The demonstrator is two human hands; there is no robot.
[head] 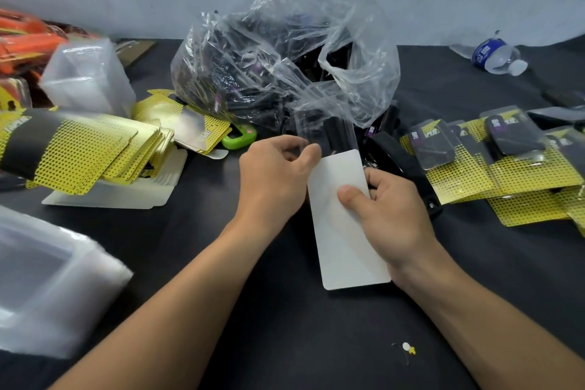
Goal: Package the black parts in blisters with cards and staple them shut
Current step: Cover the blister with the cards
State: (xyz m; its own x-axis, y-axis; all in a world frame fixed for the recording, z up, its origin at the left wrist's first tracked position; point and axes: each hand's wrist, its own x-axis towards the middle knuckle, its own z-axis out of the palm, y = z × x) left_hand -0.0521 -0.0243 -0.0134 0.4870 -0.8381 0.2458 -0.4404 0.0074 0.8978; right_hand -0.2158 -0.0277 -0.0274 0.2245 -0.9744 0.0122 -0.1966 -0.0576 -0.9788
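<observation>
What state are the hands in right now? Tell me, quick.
Left hand: closed, pinching the clear blister with a black part inside.
Right hand: closed, gripping the white card.

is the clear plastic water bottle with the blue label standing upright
No, the clear plastic water bottle lies on its side on the black table.

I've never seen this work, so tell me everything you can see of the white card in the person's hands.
The white card is a long, plain rectangle with rounded corners, seemingly thin cardboard, blank side up. The right hand grips its edge, thumb on top; its far end meets the clear blister pinched by the left hand.
</observation>
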